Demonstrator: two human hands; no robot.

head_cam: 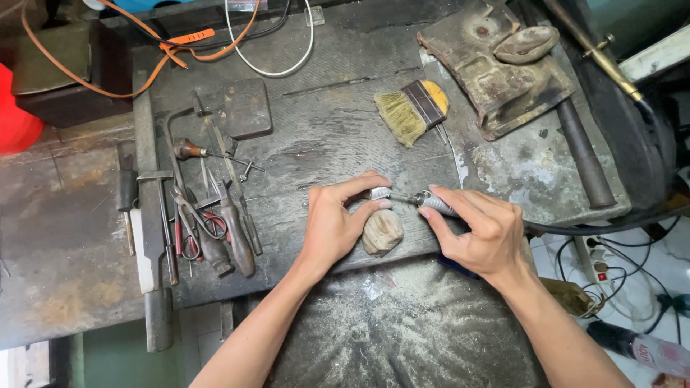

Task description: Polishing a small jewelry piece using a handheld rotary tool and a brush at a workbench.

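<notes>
Both hands meet over a small carved lump at the bench edge.

Nearest me, my left hand [332, 224] pinches the metal tip of a rotary handpiece [413, 199] and rests its thumb on the pale wooden lump [382, 231]; my right hand [480, 231] is wrapped around the handpiece's grip. I judge the lump, unclamped, could roll if the tip slips. Farther off lie a cluster of hand tools [208, 215] and a brush [411, 111].
</notes>
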